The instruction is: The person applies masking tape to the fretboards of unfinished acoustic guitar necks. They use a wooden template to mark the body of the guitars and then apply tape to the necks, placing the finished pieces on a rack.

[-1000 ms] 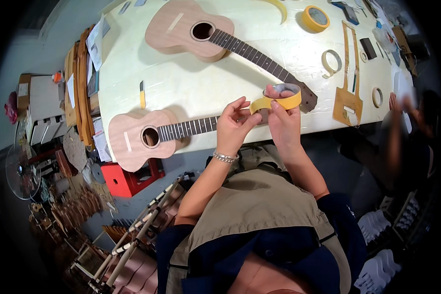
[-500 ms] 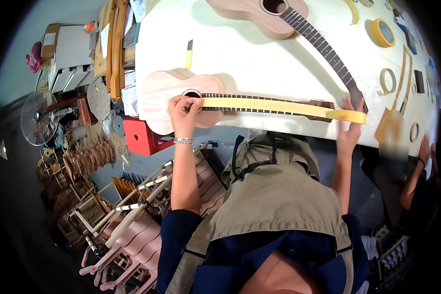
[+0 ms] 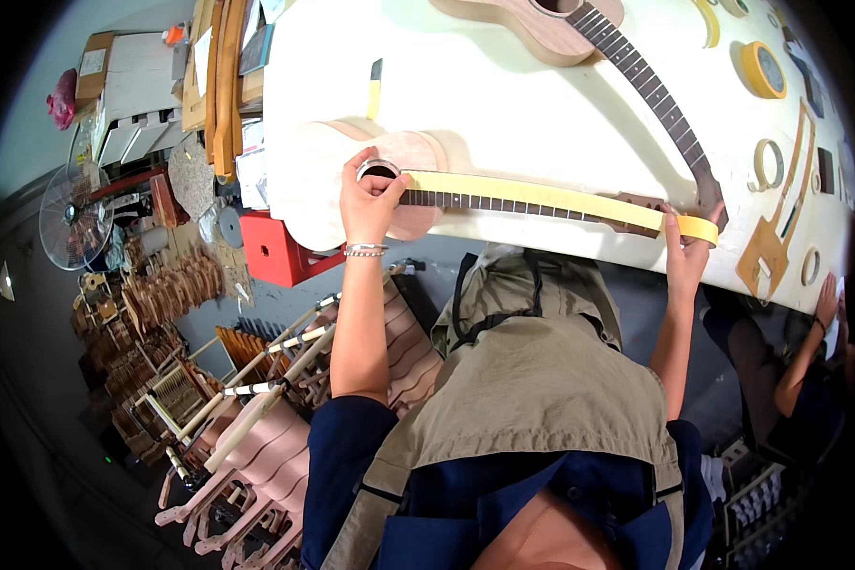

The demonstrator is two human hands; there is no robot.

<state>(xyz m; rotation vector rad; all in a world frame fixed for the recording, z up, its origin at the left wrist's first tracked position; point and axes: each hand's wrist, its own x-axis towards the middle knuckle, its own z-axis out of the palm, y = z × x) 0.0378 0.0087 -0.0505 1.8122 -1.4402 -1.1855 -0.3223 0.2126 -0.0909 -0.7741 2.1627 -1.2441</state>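
A pale wooden ukulele (image 3: 310, 195) lies flat along the table's near edge, its neck pointing right. Over its dark fretboard (image 3: 484, 202) a yellow tape strip (image 3: 541, 197) is stretched, covering the far side while frets show along the near side. My left hand (image 3: 367, 207), a silver bracelet at its wrist, is closed at the sound hole, pinching the strip's end. By the headstock, my right hand (image 3: 686, 249) grips the yellow tape roll (image 3: 701, 230) that the strip runs from. Whether the strip touches the frets I cannot tell.
A second ukulele (image 3: 532, 30) lies farther back, its neck reaching toward my right hand. A yellow-handled blade (image 3: 374, 90) and several tape rolls (image 3: 764, 70) rest on the white table (image 3: 503, 114). Below left are a red box (image 3: 280, 249) and racked bodies (image 3: 275, 432). Another person's hand (image 3: 826, 300) is at right.
The tape strip has shifted toward the fretboard's far side, uncovering the near frets. Both hands still hold the tape, and the right fingers have moved closer round the roll. The whole view has shifted slightly.
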